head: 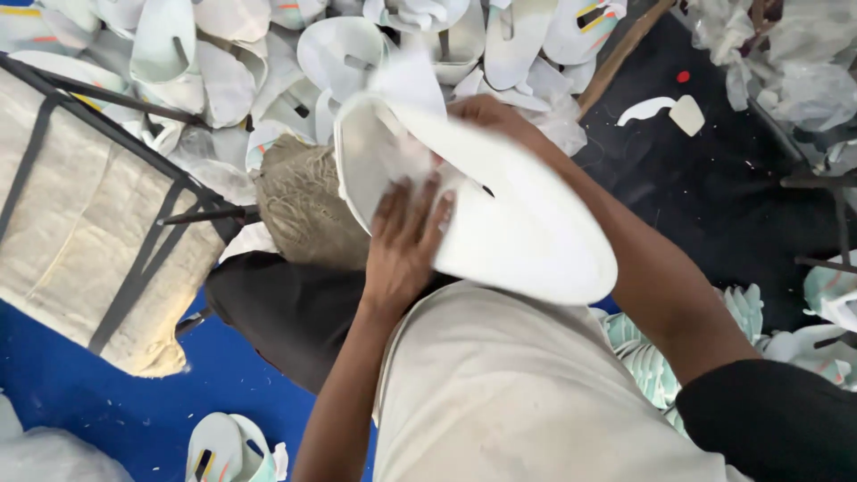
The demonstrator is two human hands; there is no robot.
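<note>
Blue floor covering (pixel 62 384) shows at the lower left and gives way to a dark, scuffed floor (pixel 714 187) on the right, speckled with white scraps. Across the top lies a heap of pale sandal soles (pixel 232 80), some with coloured stripes, and a pair of them (pixel 228 446) sits on the blue near your knee. A beige padded seat with black straps (pixel 98 241) leans at the left, and a coarse sack bundle (pixel 303 210) sits just behind the work. You hold one large white foam sole (pixel 509 214) over your lap, tilted: your left hand (pixel 406 236) lies flat on its near face, fingers spread and pressed against it, while your right hand (pixel 486 112) reaches round the far edge. That hand is mostly hidden behind the sole, so you cannot tell how its fingers are set. Crumpled plastic sheeting (pixel 794 54) at the upper right is cut off by the frame, and the sole's upper end is blurred.
</note>
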